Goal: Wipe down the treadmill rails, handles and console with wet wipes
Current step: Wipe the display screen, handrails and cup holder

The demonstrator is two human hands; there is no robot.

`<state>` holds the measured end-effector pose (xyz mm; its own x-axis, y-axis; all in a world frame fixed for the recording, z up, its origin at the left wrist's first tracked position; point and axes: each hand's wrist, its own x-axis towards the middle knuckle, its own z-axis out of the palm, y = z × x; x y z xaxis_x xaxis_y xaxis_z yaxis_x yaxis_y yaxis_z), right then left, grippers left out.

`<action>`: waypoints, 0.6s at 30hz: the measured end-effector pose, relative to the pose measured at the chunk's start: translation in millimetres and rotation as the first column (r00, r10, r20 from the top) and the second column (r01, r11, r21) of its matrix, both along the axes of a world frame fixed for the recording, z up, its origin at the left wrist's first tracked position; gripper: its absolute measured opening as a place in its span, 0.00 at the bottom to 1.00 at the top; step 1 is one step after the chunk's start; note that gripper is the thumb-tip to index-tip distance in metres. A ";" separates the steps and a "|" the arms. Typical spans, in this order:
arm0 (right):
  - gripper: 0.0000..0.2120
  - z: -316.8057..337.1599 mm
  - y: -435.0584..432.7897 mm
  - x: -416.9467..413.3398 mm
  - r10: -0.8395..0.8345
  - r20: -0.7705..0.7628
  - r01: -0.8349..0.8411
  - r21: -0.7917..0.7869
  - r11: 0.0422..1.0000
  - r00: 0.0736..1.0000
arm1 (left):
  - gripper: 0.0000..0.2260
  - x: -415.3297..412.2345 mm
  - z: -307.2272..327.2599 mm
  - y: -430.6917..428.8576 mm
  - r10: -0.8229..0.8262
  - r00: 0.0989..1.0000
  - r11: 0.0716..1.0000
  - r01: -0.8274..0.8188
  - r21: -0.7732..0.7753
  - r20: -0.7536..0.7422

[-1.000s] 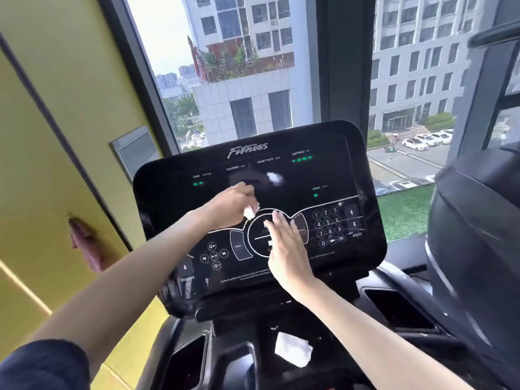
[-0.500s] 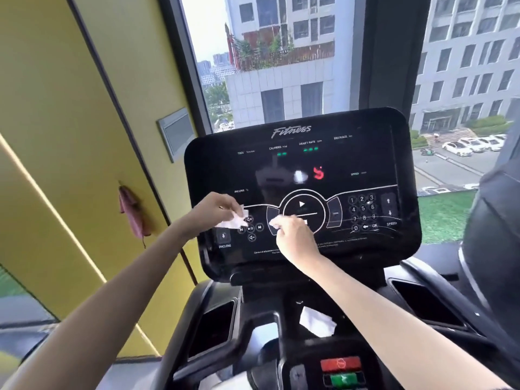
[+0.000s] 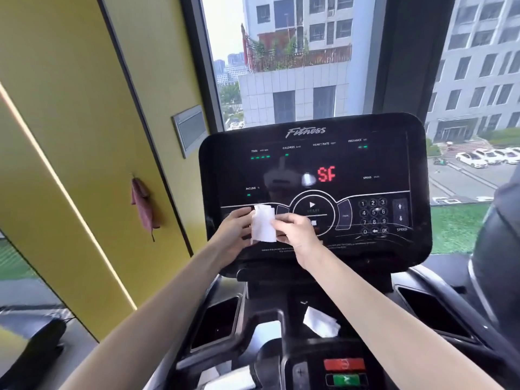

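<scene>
The wet wipe [image 3: 264,224] is held flat before the lower left corner of the console [image 3: 365,164], its long axis upright and its short edges pointing up and down. It lies between the hands, equally near both: the left hand [image 3: 235,229] has its grip pinched on the left edge, the right hand [image 3: 299,233] on the right edge.

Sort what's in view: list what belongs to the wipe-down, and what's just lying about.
Job: wet wipe, held by left hand and right hand; treadmill console; second wipe below it.
Lying about: reddish cloth hanging on the yellow wall; grey wall panel; neighbouring machine.
</scene>
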<state>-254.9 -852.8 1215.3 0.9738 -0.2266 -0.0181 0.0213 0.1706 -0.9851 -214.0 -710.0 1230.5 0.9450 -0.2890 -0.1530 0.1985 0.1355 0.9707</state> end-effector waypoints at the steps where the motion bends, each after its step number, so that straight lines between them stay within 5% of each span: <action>1: 0.05 -0.8 -0.8 -0.1 -0.003 -0.006 0.003 -0.005 1.000 1.000 | 0.15 -1.6 -1.9 -0.6 0.000 1.000 0.999 -0.001 0.050 0.026; 5: 0.03 -2.7 -2.8 -1.1 0.035 -0.004 -0.035 -0.015 0.999 0.999 | 0.14 -5.9 -9.3 -0.6 -0.090 0.993 0.988 0.079 0.134 0.081; 13: 0.06 -5.4 -10.5 4.3 0.012 -0.039 -0.010 0.067 0.998 0.999 | 0.07 -2.0 -3.0 8.3 -0.030 0.999 0.999 0.031 -0.027 0.014; 18: 0.07 -5.6 -9.8 5.4 0.090 -0.004 -0.089 0.099 0.991 0.996 | 0.06 1.5 -3.8 8.4 -0.029 0.997 0.996 0.023 0.085 0.068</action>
